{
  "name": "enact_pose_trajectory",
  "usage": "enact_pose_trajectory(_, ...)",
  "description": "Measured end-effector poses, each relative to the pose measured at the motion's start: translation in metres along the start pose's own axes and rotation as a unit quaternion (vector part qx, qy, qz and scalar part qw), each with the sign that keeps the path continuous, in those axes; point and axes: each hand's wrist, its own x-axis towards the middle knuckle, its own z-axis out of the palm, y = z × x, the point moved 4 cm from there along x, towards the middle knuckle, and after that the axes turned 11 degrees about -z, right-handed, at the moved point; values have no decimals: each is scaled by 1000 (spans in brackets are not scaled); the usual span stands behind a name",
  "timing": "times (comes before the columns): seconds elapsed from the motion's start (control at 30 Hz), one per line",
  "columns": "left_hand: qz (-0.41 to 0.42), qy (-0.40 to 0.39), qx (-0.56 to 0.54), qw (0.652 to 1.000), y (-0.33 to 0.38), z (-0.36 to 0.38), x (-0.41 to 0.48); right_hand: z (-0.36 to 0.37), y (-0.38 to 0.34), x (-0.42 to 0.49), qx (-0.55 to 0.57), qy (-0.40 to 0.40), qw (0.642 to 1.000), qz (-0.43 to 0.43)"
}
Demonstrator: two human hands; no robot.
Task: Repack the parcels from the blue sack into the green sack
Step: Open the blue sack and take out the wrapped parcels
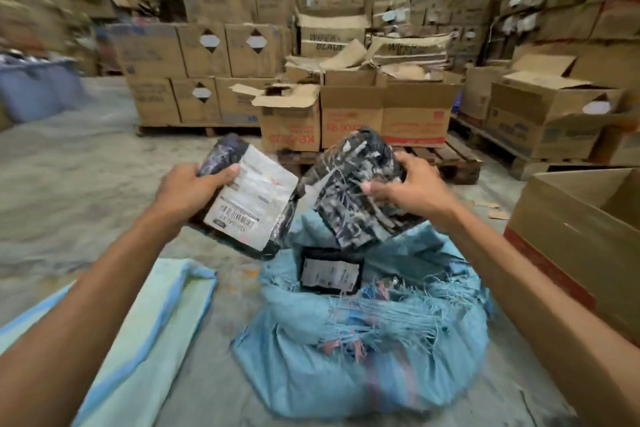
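Left parcel [249, 198]: it is being held in the air, above the floor between the two sacks. It is a flat black plastic bag, shiny and wrinkled, and a big white shipping label with a barcode is covering most of its face.
Right parcel [353, 184]: it is hanging tilted just above the mouth of the blue sack. It is black and crumpled, and the light is making many grey and white streaks on it.
Third parcel [329, 272]: it is lying inside the blue sack, at the opening. It is black, with a pale label facing up.
Left hand [187, 189]: it is gripping the left parcel at its left edge. The thumb is lying on top beside the label, and the other fingers are hiding under the parcel.
Right hand [415, 189]: it is gripping the right parcel. The thumb is pressing on the face and the fingers are curling over the far edge.
Blue sack [346, 374]: it is sitting on the floor, open, with a frayed and torn rim.
Green sack [156, 315]: it is lying flat on the floor at the left, pale green with blue edges.
Floor [69, 184]: it is grey concrete.
Boxes [207, 48]: cardboard, they are standing stacked on pallets [446, 156] behind.
Open box [588, 236]: it is standing at the right, near the blue sack.
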Motion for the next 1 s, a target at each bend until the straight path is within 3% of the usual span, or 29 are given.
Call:
enact_pose_trajectory(0.07, -69, -13, -104, 992, -40, -29, -12, 37, -13, -12, 131, -28, 990, 43)
enact_pose_trajectory(0.2, -183, 1, -164, 969, -135, -68, -49, 141, -7, -61, 248, -62, 958, 129)
enact_pose_trajectory(0.37, -323, -1, -145, 935, -269, -69, -129, 228, 41, -157, 286, -114, 920, 243)
enact_pose_trajectory(0.47, -389, -57, -117, 912, -333, -55, -173, 248, 77, -211, 276, -181, 895, 301)
enact_pose_trajectory(0.6, -411, -131, -118, 895, -374, -29, -205, 260, 135, -259, 271, -212, 867, 360)
enact_pose_trajectory(0.73, -403, -163, -112, 893, -385, -4, -206, 253, 127, -269, 234, -183, 879, 373)
enact_pose_trajectory(1.0, -416, -56, -64, 905, -409, -22, -166, 306, 119, -264, 274, -168, 860, 396)
